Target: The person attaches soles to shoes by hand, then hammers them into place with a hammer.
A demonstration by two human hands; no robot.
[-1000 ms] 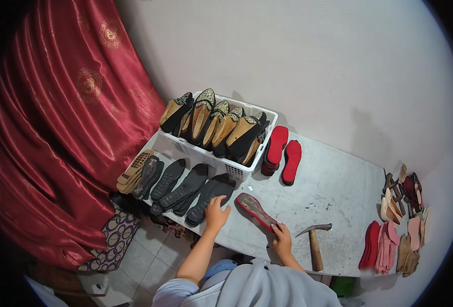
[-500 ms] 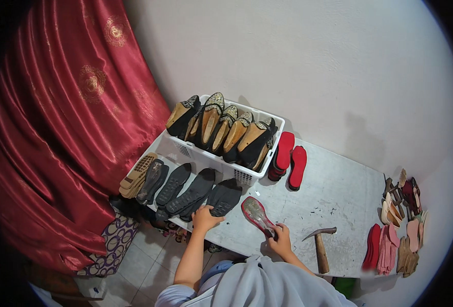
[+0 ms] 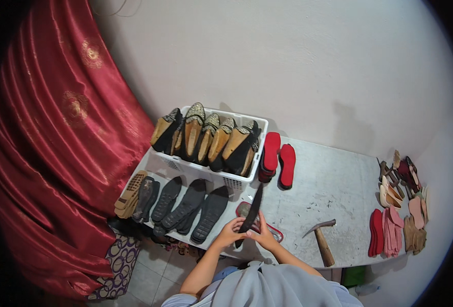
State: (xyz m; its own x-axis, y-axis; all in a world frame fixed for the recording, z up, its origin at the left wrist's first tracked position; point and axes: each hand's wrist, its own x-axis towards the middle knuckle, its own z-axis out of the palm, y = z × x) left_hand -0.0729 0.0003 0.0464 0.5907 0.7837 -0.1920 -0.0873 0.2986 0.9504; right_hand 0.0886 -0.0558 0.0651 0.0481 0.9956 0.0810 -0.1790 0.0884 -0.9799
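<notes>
Both my hands grip a black shoe sole point(image 3: 254, 207), held up nearly edge-on at the table's front. My left hand point(image 3: 229, 233) is closed around its lower left side. On its other side my right hand point(image 3: 264, 236) is closed, fingers and thumb against the sole. Beneath it lies a red-edged insole point(image 3: 243, 209) with a greyish, shiny middle, partly hidden by the sole and my hands. Close by on the left rests a stack of black soles point(image 3: 210, 215).
A white basket point(image 3: 261, 143) holds several black shoes with glittery toes. Red insoles point(image 3: 287, 166) lie beside it. More black soles point(image 3: 185, 204) and tan soles point(image 3: 130, 194) line the left edge. A hammer point(image 3: 322, 243) lies right; shoes point(image 3: 390, 194) and pink pieces point(image 3: 392, 233) lie farther right.
My left hand has lifted a black sole off the nearest stack and moved right. My right hand has let go of the red-edged insole and taken hold of the sole too. The view has shifted slightly.
</notes>
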